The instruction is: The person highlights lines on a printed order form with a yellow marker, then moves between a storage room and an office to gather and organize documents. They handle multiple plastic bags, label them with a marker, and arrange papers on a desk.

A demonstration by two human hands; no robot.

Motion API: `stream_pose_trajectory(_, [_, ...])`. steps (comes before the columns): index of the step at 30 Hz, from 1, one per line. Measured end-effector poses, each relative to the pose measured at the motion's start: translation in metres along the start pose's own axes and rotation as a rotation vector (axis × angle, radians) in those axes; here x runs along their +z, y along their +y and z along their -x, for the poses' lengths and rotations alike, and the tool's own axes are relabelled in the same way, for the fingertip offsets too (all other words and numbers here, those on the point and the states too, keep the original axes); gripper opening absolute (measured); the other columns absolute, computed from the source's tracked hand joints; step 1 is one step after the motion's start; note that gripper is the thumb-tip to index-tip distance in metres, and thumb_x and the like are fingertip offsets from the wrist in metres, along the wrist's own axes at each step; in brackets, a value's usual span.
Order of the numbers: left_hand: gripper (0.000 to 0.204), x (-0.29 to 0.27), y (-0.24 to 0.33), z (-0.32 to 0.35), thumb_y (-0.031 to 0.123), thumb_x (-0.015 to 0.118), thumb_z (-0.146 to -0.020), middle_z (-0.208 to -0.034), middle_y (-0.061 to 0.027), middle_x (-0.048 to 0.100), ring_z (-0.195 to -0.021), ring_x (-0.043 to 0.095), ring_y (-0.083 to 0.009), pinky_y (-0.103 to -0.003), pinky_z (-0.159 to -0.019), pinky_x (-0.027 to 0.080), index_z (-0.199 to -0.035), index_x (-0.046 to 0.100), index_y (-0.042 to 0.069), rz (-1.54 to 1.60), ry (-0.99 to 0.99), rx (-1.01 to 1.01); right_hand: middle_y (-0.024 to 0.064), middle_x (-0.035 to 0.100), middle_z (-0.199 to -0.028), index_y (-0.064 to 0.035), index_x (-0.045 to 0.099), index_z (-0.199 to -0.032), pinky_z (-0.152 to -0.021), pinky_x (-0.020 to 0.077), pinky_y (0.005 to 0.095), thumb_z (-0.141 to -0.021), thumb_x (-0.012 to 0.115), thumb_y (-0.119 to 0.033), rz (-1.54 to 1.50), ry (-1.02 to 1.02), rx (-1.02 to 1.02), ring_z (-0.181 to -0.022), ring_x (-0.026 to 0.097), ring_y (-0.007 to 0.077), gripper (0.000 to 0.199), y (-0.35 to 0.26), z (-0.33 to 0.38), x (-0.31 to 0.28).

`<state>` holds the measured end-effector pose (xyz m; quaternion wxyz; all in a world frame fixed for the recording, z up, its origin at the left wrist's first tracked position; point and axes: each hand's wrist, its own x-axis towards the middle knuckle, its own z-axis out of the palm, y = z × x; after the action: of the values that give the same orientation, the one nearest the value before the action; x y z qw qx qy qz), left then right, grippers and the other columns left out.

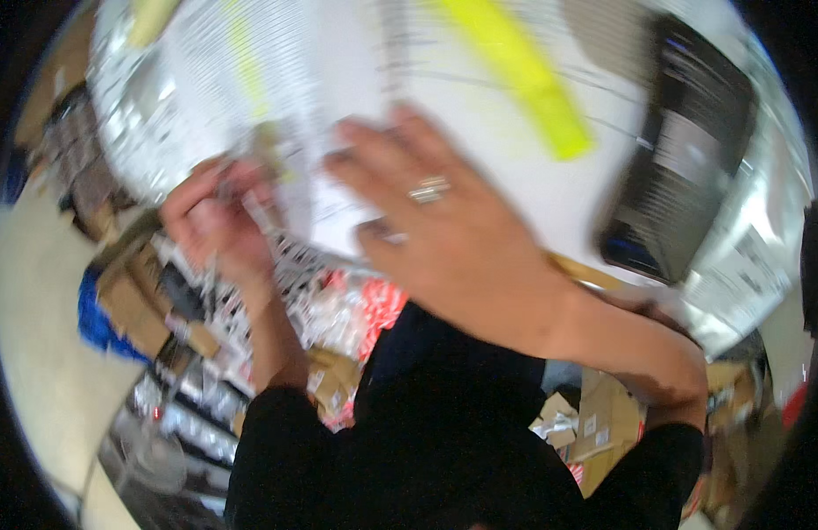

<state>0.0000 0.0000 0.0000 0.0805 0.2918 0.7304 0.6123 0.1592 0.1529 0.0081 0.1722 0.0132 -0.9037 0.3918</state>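
My left hand is curled closed at the lower left edge of the white papers. Motion blur hides what its fingers hold. Just below the fingers runs a white strip with black marks; whether it is gripped I cannot tell. My right hand, with rings on it, reaches over the middle of the papers. Its fingers are stretched out toward the upper left, with nothing in them. A bright yellow bar lies on the papers beyond it.
A dark, glossy, flat object with a pale label lies at the right. Silvery plastic packaging shows at the left and the right. Below are cardboard boxes, red and white wrapping and a blue bag.
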Motion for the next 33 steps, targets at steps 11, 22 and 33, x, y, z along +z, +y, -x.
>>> stream_pose_trajectory(11, [0.026, -0.052, 0.012, 0.001, 0.006, 0.079, -0.081, -0.063, -0.0103, 0.063, -0.049, 0.053, -0.0132, -0.026, -0.044, 0.039, -0.072, 0.055, 0.006, 0.078, -0.364, 0.206, 0.0129, 0.064, -0.117, -0.0053, 0.069, -0.077, -0.11, 0.0407, 0.054, -0.064, 0.075, -0.004, -0.066, 0.014, 0.022, -0.125, 0.054, 0.0351, 0.015, -0.009, -0.012, 0.006])
stream_pose_trajectory(22, [0.037, -0.035, -0.001, -0.006, -0.012, 0.065, -0.069, -0.054, -0.0101, 0.054, -0.041, 0.046, -0.0188, -0.03, -0.039, 0.032, -0.055, 0.037, 0.006, 0.029, -0.481, 0.345, 0.0119, 0.066, -0.113, -0.0048, 0.07, -0.074, -0.108, 0.0407, 0.054, -0.061, 0.078, -0.003, -0.056, 0.046, 0.086, -0.124, 0.056, 0.0369, 0.016, -0.018, -0.022, 0.007])
stream_pose_trajectory(33, [0.033, -0.033, 0.0, -0.004, -0.014, 0.065, -0.063, -0.054, -0.0112, 0.054, -0.04, 0.046, -0.0213, -0.031, -0.038, 0.033, -0.053, 0.039, 0.004, -0.075, -0.526, 0.433, 0.0128, 0.067, -0.11, -0.0042, 0.07, -0.074, -0.106, 0.0425, 0.0544, -0.058, 0.077, -0.005, 0.005, 0.03, 0.069, -0.121, 0.058, 0.0369, 0.017, -0.02, -0.026, 0.006])
